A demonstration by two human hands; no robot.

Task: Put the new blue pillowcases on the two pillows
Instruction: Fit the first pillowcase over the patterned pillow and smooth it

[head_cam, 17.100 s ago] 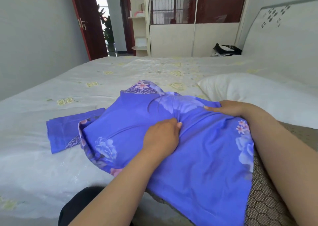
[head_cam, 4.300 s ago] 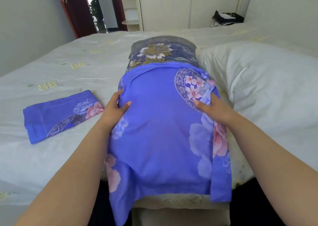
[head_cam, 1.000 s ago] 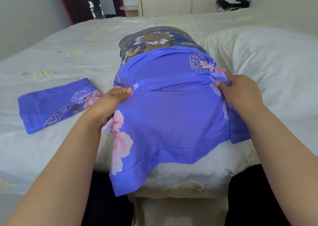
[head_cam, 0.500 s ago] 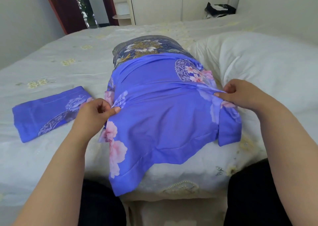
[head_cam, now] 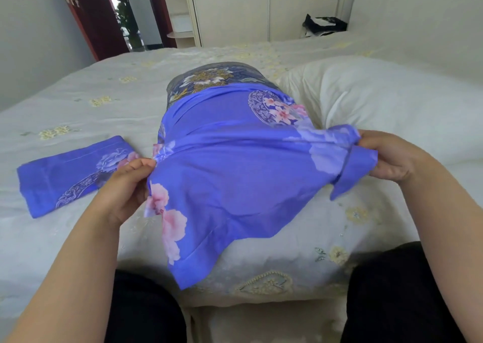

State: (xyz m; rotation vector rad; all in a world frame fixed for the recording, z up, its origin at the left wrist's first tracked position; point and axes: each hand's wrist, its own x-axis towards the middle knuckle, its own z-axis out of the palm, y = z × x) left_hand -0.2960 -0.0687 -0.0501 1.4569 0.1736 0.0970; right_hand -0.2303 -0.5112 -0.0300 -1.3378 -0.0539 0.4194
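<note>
A blue floral pillowcase (head_cam: 230, 170) covers most of a pillow lying lengthwise on the bed; the pillow's far end (head_cam: 214, 77) shows a darker blue and gold flower print. My left hand (head_cam: 128, 186) pinches the case's left edge. My right hand (head_cam: 386, 157) grips the bunched right edge, and the cloth is stretched wide between them. The open hem hangs loose toward me. A second blue pillowcase (head_cam: 70, 175) lies folded on the bed at the left. A bare white pillow (head_cam: 379, 102) lies to the right.
The bed (head_cam: 65, 112) has a pale embroidered sheet and its near edge is at my knees. A black bag (head_cam: 324, 25) sits at the far right corner. A wardrobe (head_cam: 261, 8) and a red door (head_cam: 88, 16) stand beyond the bed.
My hands have moved apart, pulling the pillowcase wider and taut across the pillow. The right hand has shifted farther right with the bunched edge.
</note>
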